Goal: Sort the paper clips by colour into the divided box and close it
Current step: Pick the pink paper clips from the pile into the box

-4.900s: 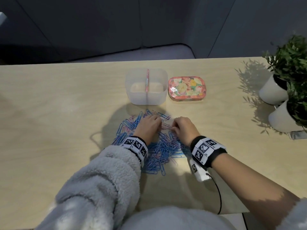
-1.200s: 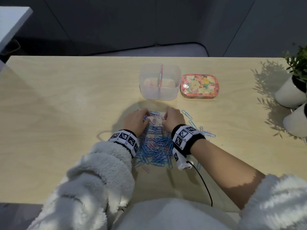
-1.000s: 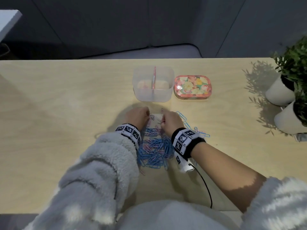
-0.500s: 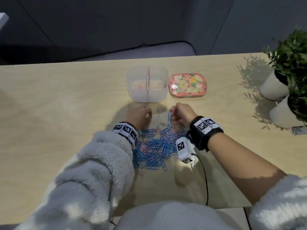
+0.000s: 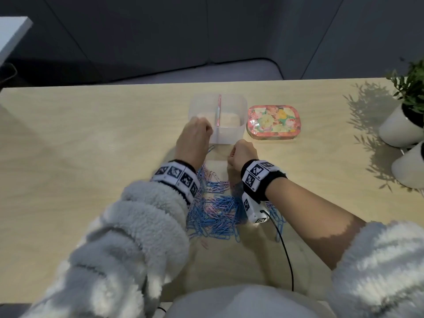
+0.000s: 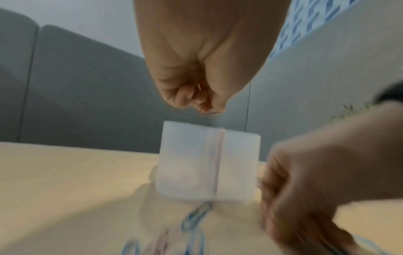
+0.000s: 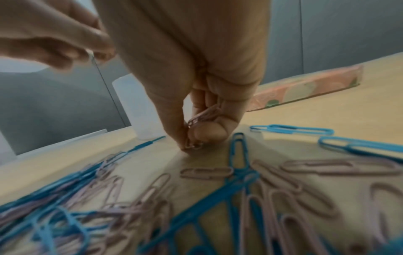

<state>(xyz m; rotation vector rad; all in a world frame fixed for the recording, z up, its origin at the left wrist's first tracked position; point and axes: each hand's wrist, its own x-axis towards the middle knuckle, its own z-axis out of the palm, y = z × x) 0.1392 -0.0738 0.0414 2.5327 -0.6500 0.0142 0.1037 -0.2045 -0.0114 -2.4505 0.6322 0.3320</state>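
Note:
A clear divided box (image 5: pixel 227 134) stands open at the table's middle, with a pink divider down its centre. Its floral lid (image 5: pixel 273 121) lies just to its right. A pile of blue and pink paper clips (image 5: pixel 218 212) is spread on the table in front of me. My left hand (image 6: pixel 205 105) hovers over the box's (image 6: pixel 209 163) left near corner, fingertips pinched on what looks like a pink clip. My right hand (image 7: pixel 191 139) is down at the pile's far edge, pinching a small bunch of pink clips (image 7: pixel 205 113) against the table.
Two white plant pots (image 5: pixel 399 129) stand at the right edge of the wooden table (image 5: pixel 91 145). A wrist camera cable (image 5: pixel 284 249) trails back from my right wrist over the table's near edge. Loose blue clips (image 7: pixel 292 131) lie right of my right hand.
My left hand has lifted off the pile and moved forward to the box's near left corner. My right hand has stayed at the pile's far edge, gathering pink clips.

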